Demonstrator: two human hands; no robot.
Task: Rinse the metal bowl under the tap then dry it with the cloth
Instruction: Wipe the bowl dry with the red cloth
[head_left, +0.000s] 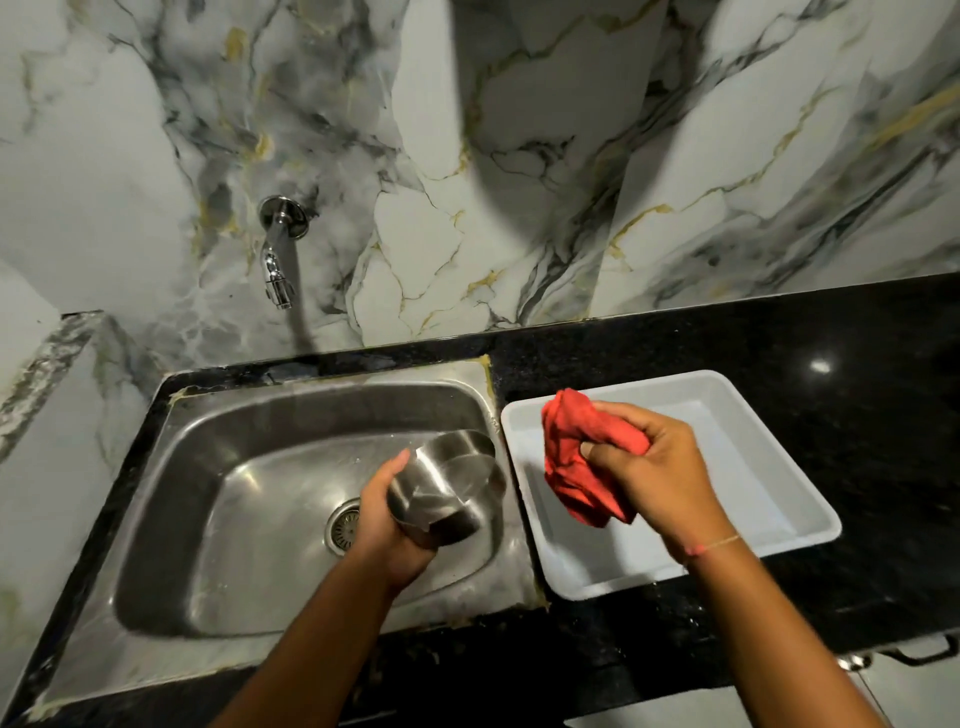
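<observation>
My left hand (387, 525) grips the metal bowl (448, 486) from below and holds it tilted over the right side of the steel sink (208, 519), its opening turned toward the right. My right hand (654, 467) is closed on a crumpled red cloth (576, 457), held above the white tray (779, 499), a short gap away from the bowl. The chrome tap (278, 260) juts from the marble wall above the sink's left half; I see no water running from it.
The white plastic tray sits on the black granite counter (857, 374) just right of the sink. A drain strainer (344, 526) lies in the sink floor beside my left hand. A marble ledge (52, 374) borders the sink on the left.
</observation>
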